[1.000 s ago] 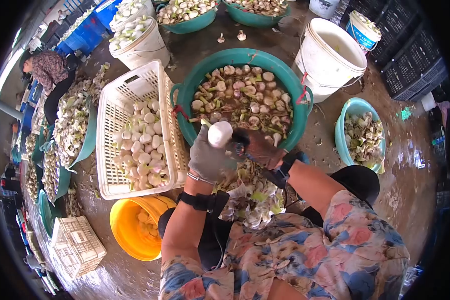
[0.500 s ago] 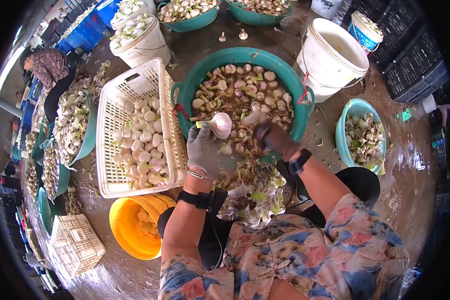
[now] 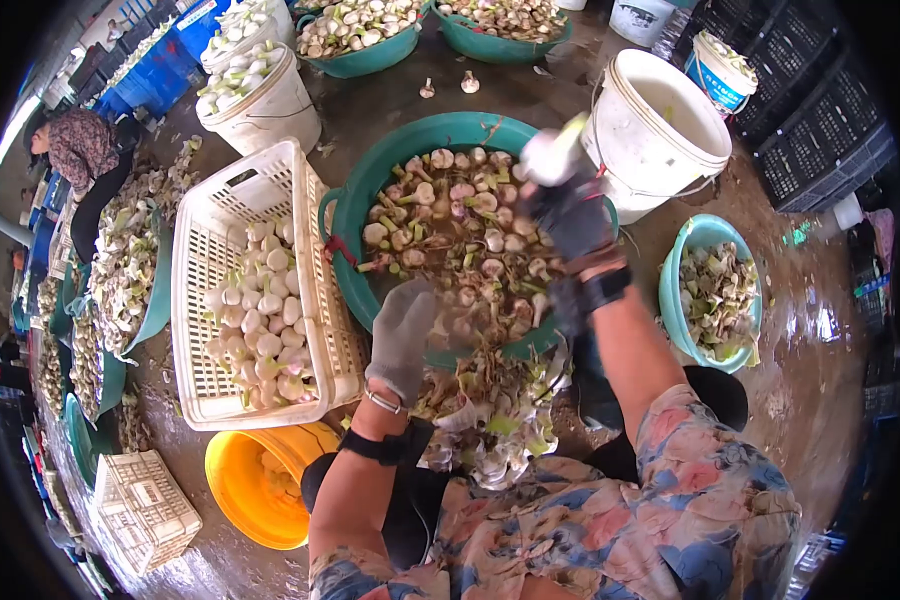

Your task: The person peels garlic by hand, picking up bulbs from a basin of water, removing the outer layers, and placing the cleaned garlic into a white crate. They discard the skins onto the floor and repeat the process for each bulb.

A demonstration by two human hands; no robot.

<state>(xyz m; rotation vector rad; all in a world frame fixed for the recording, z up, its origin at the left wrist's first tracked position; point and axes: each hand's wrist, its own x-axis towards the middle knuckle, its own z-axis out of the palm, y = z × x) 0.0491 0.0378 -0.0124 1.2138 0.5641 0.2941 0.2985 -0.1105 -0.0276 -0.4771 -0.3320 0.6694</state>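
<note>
Up by the white bucket point(image 3: 620, 125), my right hand point(image 3: 573, 220) in a dark glove is closed on a garlic bulb point(image 3: 552, 157), blurred by motion, its pale green stem end pointing up. My left hand point(image 3: 402, 335), in a grey glove, is held over the near left rim of the green tub point(image 3: 355, 205). Its fingers are stretched out and it holds nothing. Many garlic bulbs point(image 3: 462, 192) float in brownish water in the tub. Peeled garlic point(image 3: 262, 310) half fills the white crate point(image 3: 195, 345) to the left.
Garlic skins point(image 3: 495, 415) are heaped right in front of me. A yellow bucket point(image 3: 225, 490) stands at lower left, and a teal basin point(image 3: 670, 290) of trimmings at right. Two loose bulbs lie on the wet floor behind the tub. At far left another person point(image 3: 85, 150) bends over.
The garlic bulb has gone from my left hand to my right, which has moved up and right toward the white bucket. My left hand has let go and sits slightly lower. The view has shifted slightly.
</note>
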